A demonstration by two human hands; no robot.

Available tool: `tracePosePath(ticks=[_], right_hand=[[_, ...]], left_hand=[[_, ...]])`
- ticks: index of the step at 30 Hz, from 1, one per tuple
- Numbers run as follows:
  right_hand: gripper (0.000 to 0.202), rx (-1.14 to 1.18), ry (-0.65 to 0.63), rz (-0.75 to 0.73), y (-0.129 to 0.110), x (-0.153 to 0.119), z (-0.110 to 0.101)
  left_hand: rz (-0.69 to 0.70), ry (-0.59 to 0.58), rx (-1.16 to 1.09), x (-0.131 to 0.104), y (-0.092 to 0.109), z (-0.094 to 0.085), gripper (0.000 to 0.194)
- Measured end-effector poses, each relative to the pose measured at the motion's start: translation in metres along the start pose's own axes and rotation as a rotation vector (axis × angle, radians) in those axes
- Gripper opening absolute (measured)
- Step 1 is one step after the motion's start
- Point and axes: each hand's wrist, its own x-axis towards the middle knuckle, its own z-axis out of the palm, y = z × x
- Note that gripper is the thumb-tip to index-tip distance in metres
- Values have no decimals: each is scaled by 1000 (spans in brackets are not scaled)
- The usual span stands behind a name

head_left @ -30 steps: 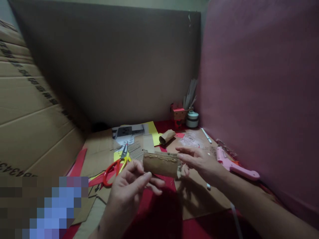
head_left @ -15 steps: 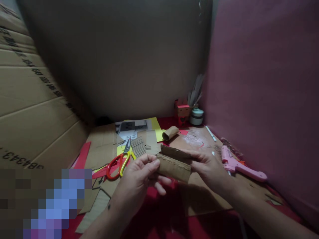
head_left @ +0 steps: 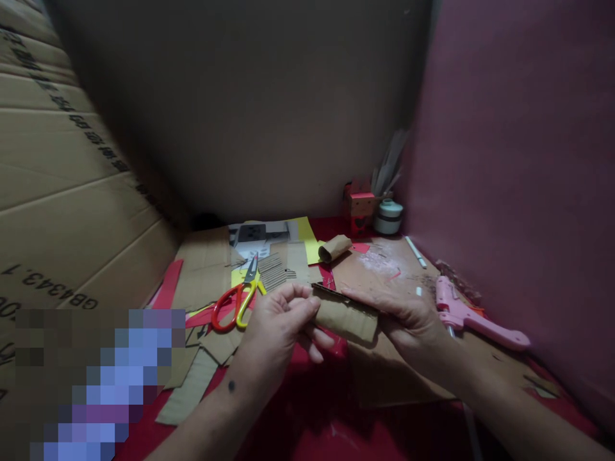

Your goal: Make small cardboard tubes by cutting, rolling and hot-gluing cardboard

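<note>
A jar (head_left: 388, 219) stands beside a red box (head_left: 360, 206) at the back of the tabletop (head_left: 307, 416), contents of both unseen. Nearer, the left hand (head_left: 284, 320) pinches the card's (head_left: 344, 320) left end between closed fingers; the right hand (head_left: 408, 314), fingers part-bent, grips and hides its right end. Scissors (head_left: 225, 310) lie left, glue gun (head_left: 464, 318) right, a roll (head_left: 336, 247) beyond.

Head camera (close above) looks forward, down at hands (head_left: 281, 320).

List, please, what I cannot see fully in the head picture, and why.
Head view: far side of the held cardboard, hidden by its near side.
Head view: some fingers of the right hand, behind that cardboard.
Head view: printed panel, cut off by the left edge.
Head view: bottom-left corner, covered by pixel blocks.
</note>
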Motion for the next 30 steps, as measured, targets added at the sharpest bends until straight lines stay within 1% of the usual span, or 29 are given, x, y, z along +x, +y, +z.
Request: tracePosePath(ticks=[3,6,9,12,16,21,25,28,30], right_hand=[[45,-8,21,-38,2,0,1],[49,-34,39,-70,6,-1,2],[49,-58,8,-68,8,-2,1],[50,-81,-10,-108,8,-3,0],[50,-104,-17,-140,6,-2,0],[47,-124,-6,-183,2,-1,1],[45,-190,-9,-205,2,-2,1],[50,-304,-24,-219,5,-4,0],[55,-382,-43,-224,6,-5,0]], left_hand=[[23,21,21,-1,-2,1,13],[37,46,23,0,-5,2,14],[37,59,4,1,-8,2,15],[42,66,-24,1,-11,1,14],[53,74,-55,-1,-12,1,12],[29,99,-98,-2,-14,2,11],[11,29,-160,2,-19,-2,9],[-56,-24,-216,5,-18,-5,10],[-109,-44,-236,7,-15,-7,15]])
